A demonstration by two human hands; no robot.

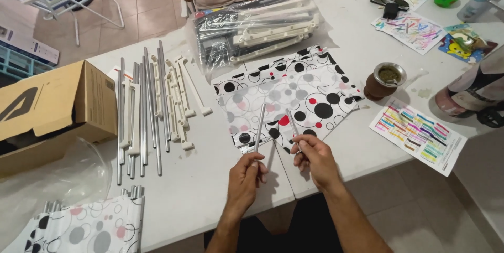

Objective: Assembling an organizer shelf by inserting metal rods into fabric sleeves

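- Our left hand (245,176) grips a grey metal rod (259,127) by its lower end, fingers closed round it.
- Our right hand (313,157) pinches a second, shorter rod (292,122) — both rise over the dotted fabric (294,93) on the white table (210,179).
- More rods and white plastic strips (152,106) lie left, beside a cardboard box (47,111).

White fabric (294,95) with black, grey and red circles; silver rods (143,111); brown cardboard box (47,108).

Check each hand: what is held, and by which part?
Left hand grips a long silver metal rod at its near end; right hand pinches a shorter silver rod at its near end.
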